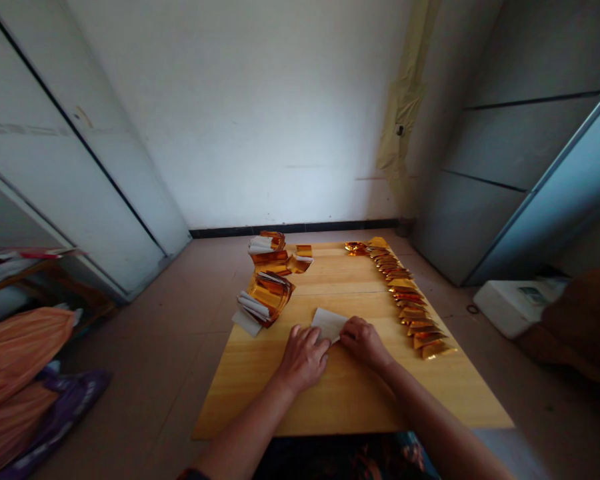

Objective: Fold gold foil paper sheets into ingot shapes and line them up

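1. Head view: at far left of the table (310, 407), a loose stack (273, 293) of gold-and-white sheets curls upward, other sheets beyond it
2. Left hand (304, 357) lies palm down at the sheet's near left side, fingers slightly apart, forearm slanting in from below; whether it pinches I cannot tell
3. Between the hands, flat on the table, sits the sheet (329, 323), white side up; it looks light, thin and easily creased, perhaps slick on its foil side, so best held by edges or corners
4. Right hand (364, 340) has its fingers bunched together, seemingly clamped on the sheet's right edge, wrist angled inward
5. Folded gold pieces (411, 312) overlap along the table's right side
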`<state>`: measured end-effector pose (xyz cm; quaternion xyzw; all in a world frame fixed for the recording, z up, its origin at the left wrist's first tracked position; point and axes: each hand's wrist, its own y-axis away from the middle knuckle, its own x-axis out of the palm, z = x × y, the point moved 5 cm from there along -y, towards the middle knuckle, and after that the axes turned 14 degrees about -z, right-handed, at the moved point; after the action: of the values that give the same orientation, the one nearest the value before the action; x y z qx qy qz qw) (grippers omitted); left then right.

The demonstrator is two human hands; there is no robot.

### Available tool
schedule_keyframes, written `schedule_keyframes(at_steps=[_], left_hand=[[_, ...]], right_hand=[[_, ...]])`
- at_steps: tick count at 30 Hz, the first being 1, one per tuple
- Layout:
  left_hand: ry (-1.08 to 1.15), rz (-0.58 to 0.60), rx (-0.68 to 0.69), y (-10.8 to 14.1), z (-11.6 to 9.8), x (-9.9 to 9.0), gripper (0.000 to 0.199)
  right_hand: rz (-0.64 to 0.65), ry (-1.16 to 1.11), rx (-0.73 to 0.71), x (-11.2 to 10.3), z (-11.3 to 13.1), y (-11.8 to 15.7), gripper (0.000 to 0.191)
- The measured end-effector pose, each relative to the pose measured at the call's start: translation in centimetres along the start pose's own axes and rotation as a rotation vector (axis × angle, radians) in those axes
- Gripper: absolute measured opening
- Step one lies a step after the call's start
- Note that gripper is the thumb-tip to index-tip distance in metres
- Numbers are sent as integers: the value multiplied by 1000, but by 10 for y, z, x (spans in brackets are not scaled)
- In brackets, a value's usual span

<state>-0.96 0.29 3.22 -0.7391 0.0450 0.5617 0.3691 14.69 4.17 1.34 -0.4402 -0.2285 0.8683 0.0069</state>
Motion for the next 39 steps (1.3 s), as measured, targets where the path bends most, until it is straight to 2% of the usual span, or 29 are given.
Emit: schedule_keyframes(at_steps=[8, 14, 19, 26, 32, 39], left_hand=[[-6, 14, -34, 2, -1, 3, 16], [17, 45, -68, -5, 3, 1, 19], [5, 48, -74, -6, 3, 1, 22], [-18, 37, -77, -6, 2, 2, 20], [-12, 18, -87, -4, 0, 1, 29], [-5, 8, -109, -4, -1, 1, 27]], right_hand=[[8, 99, 55, 2, 4, -5, 13], [-20, -6, -14, 0, 0, 1, 10], [-69, -123, -120, -2, -6, 11, 19], [-127, -119, -203, -8, -4, 18, 24], [-138, -119, -208, -9, -3, 19, 24], [-110, -95, -202, -7, -4, 19, 25]])
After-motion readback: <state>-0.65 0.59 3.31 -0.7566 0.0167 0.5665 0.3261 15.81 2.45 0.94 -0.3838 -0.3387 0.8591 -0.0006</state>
